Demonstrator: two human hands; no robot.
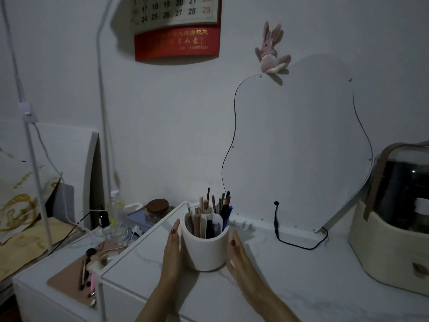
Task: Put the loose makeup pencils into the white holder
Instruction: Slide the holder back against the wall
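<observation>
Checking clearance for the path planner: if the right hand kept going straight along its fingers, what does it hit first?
The right hand points up and away, just right of the white holder. Beyond its fingertips the marble tabletop looks bare; the first thing met is probably the wavy mirror at its base, though depth is unclear.

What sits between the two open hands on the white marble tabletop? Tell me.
In the head view, the white cylindrical holder, filled with upright makeup pencils, stands between the left hand and right hand.
</observation>
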